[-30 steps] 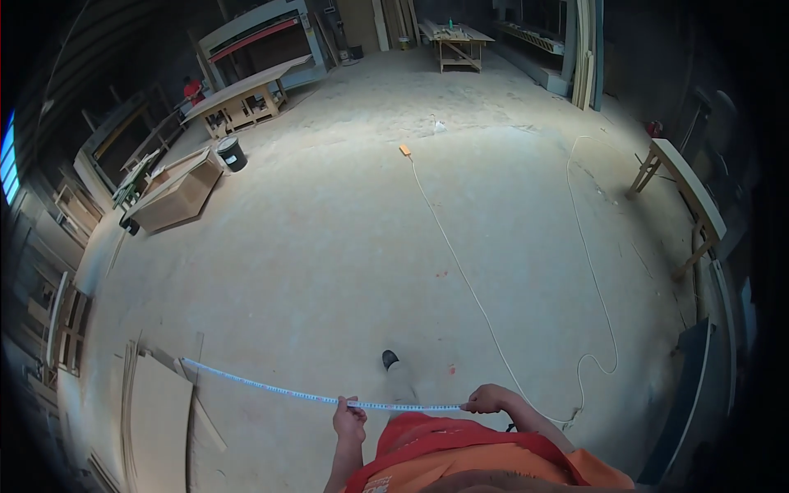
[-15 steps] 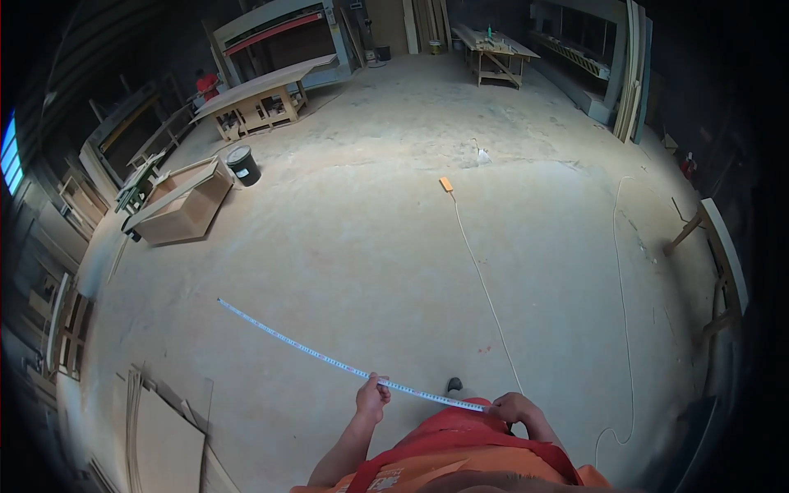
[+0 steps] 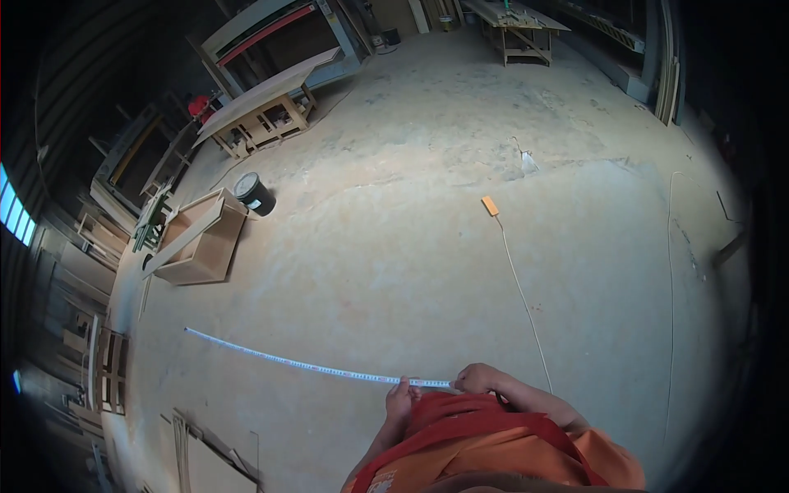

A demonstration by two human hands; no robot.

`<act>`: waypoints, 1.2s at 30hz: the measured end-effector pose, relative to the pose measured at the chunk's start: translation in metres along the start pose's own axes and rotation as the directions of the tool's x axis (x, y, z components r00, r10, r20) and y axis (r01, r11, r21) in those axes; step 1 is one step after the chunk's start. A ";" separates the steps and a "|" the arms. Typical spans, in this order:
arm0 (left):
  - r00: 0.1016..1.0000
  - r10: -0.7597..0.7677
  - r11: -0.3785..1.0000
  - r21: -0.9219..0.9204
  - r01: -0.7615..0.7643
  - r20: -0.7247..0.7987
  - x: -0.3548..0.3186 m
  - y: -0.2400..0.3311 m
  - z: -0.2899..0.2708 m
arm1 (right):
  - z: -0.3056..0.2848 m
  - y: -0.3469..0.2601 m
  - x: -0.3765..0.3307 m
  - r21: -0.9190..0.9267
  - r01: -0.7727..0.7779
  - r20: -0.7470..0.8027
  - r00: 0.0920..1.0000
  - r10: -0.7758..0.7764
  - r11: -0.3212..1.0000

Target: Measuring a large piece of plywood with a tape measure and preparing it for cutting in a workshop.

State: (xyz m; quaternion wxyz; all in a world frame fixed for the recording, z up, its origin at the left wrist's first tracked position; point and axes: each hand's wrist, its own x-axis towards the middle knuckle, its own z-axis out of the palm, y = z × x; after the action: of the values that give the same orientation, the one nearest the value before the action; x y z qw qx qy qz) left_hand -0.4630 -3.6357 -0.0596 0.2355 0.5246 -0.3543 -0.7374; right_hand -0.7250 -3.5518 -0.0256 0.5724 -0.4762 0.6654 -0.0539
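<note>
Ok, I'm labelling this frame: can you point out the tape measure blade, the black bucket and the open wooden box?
tape measure blade (image 3: 312, 367): head view, middle of the extended strip.
black bucket (image 3: 254, 195): head view, its side wall.
open wooden box (image 3: 201, 246): head view, its upper panel.

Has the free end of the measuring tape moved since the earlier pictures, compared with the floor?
Yes. The tape tip has swung away from the flat boards at lower left, toward the open wooden box. Both hands pinch it: left hand, right hand.
</note>
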 end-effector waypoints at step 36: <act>0.976 0.214 0.976 0.031 -0.215 0.037 1.123 0.874 0.308 | -1.091 -0.200 0.751 0.421 0.171 -0.297 0.954 -0.043 0.891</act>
State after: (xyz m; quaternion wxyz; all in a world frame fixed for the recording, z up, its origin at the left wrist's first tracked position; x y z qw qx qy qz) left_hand -1.1544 -4.9156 -0.0071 0.2987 0.4750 -0.4254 -0.7100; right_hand -1.4159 -4.6982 -0.0660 0.5618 -0.3575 0.6823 -0.3017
